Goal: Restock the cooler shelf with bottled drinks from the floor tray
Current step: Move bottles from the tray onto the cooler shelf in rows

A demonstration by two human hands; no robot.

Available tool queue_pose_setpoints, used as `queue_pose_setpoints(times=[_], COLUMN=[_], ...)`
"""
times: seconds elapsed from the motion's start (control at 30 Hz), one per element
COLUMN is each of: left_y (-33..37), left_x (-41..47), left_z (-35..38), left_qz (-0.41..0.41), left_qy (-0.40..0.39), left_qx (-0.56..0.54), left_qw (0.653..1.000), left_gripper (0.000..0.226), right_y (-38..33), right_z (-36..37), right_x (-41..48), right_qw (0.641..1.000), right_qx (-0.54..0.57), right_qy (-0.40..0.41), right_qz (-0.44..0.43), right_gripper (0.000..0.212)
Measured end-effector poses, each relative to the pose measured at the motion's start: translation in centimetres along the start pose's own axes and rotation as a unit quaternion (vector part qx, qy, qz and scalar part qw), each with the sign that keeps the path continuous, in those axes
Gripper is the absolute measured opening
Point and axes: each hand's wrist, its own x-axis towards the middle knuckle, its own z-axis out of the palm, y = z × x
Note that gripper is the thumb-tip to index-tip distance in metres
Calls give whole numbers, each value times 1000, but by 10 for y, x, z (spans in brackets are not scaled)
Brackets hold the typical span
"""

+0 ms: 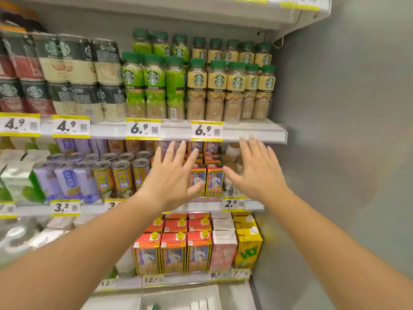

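Note:
Both my hands are raised flat in front of the cooler, fingers spread and holding nothing. My left hand (172, 175) hovers before the cans and cartons of the second shelf. My right hand (257, 168) is just below the white edge of the upper shelf (254, 133). On that shelf stand tan-labelled coffee bottles (234, 90) with green caps at the right and green-labelled bottles (152, 86) beside them, in rows two deep. The floor tray is not in view.
Dark multipack cans (73, 74) fill the upper shelf's left. Purple and yellow cans (89, 177) and small cartons (206, 177) sit on the second shelf. Red, pink and yellow cartons (196, 249) fill the lower shelf. The grey cooler wall (339, 130) bounds the right side.

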Motion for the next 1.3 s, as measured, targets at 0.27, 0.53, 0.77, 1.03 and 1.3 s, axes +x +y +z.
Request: queue_pose_setpoints(times=[0.27,0.53,0.77,1.03,1.3], left_y=[6,30,58,91,103], left_x=[-103,-213,-289,-332,-313], left_z=[90,204,289,344,350], left_qz=[25,26,10,-19,-4], left_qy=[-105,-244,-329,-444,-566], left_qx=[-50,-72,-79,-138,-49], left_qw=[993,967,941,885,823], left_gripper=[89,94,94,83,38], right_y=[-15,-37,-69,-104,-133], right_z=[83,210,318,397,446], right_x=[-97,-193,-251,-290,-290], right_qw=[994,971,952,907,870], right_qx=[14,35,86,147,185], right_qy=[-104,-234,-286,-380,-449], right_qz=[-13,-26,-67,-104,-89], right_gripper=[89,92,94,86,84])
